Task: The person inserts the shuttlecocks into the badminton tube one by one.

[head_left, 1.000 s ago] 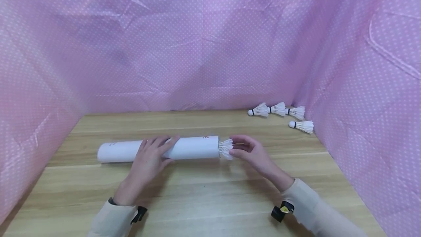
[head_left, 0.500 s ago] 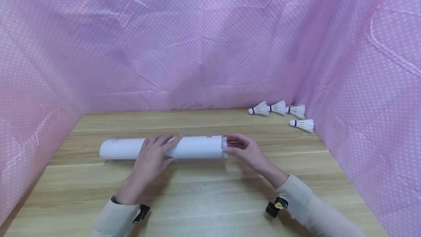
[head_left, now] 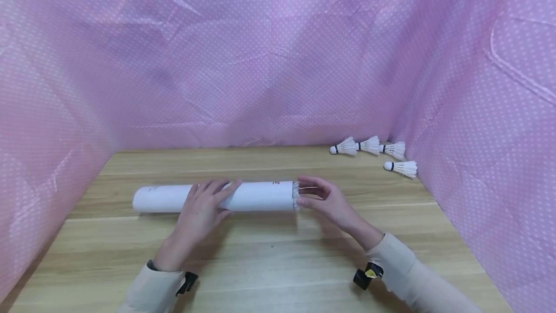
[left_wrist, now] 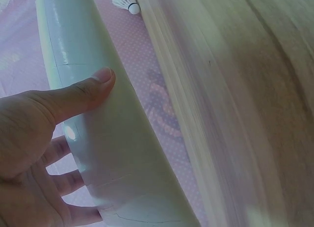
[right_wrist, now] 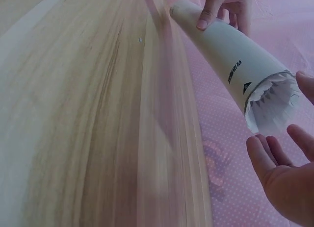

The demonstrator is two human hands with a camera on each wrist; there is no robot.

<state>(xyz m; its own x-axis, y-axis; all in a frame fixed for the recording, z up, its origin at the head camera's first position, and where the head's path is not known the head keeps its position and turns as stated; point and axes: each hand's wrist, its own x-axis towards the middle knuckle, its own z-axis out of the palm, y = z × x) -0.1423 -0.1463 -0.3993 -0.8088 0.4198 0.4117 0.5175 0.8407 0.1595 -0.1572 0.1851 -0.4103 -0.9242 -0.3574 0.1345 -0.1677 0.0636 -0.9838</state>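
A long white shuttlecock tube (head_left: 260, 196) lies sideways above the wooden table, its open end facing right. My left hand (head_left: 204, 210) holds it around the middle, thumb on the near side and fingers over the far side, as the left wrist view also shows. In the tube's mouth sits a shuttlecock (right_wrist: 271, 103); only the rim of its feathers sticks out, and its cork is hidden inside. My right hand (head_left: 326, 202) is at that mouth, fingers spread and bent loosely, fingertips at the feather edge. The right wrist view shows gaps between those fingers.
Several shuttlecocks lie at the table's back right corner: three in a nested-looking row (head_left: 369, 145) and a single shuttlecock (head_left: 401, 168) in front. Pink dotted cloth (head_left: 269, 62) surrounds the wooden tabletop (head_left: 269, 264) at the back and sides.
The shuttlecock at the tube's mouth has gone left into it, with the right hand following. The tube has shifted slightly right. Little differs between half a second ago and now.
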